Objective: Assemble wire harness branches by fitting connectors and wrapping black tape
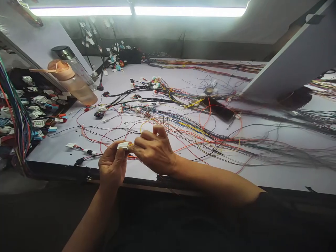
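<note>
Over the front edge of the white work table (183, 175), my left hand (112, 164) pinches a small white plastic connector (123, 145) between thumb and fingers. My right hand (152, 150) meets it from the right, fingers closed on a yellow wire (143, 125) whose end sits at the connector. Behind the hands lies a tangle of red, yellow, black and green wires (199, 136).
A peach-capped bottle (72, 82) and a clear dark-lidded bottle (76, 64) lean at the left. A tray of loose connectors (39, 108) sits at the far left beside hanging wire bundles (15, 112). A grey slanted panel (288, 59) rises at the right.
</note>
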A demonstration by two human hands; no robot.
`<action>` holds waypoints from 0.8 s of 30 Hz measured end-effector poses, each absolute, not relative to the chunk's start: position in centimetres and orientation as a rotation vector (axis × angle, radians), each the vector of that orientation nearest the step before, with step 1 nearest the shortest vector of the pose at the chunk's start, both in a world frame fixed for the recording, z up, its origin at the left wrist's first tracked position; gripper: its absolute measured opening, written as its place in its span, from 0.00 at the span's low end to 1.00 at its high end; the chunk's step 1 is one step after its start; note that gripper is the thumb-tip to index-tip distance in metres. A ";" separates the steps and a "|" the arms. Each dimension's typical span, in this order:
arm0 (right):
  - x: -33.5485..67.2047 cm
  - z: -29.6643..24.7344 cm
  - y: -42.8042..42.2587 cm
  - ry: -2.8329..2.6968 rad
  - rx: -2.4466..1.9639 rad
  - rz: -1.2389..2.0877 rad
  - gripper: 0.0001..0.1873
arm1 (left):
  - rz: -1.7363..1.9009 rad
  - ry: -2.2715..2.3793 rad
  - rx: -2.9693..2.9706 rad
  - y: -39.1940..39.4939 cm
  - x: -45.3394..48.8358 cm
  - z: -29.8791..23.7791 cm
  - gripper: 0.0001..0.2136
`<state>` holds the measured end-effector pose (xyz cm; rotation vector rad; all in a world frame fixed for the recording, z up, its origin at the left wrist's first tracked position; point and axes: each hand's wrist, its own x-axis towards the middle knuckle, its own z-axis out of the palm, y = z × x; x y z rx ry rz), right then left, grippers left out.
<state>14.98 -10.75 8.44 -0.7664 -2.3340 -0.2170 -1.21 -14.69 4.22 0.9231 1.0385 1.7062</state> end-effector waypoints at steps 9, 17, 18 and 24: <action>15.5 7.8 -11.7 -2.239 -0.943 -0.102 0.11 | 1.708 1.025 0.861 -14.4 -1.0 3.8 0.13; 14.3 6.5 -11.9 -2.287 -0.929 -0.099 0.10 | 1.690 0.995 0.817 -14.7 -0.9 1.9 0.11; 14.0 6.2 -11.8 -2.305 -0.931 -0.099 0.10 | 1.683 1.001 0.803 -14.8 -0.9 1.6 0.12; 14.1 5.0 -11.7 -2.299 -0.940 -0.078 0.10 | 1.664 1.019 0.749 -14.9 -1.3 0.8 0.12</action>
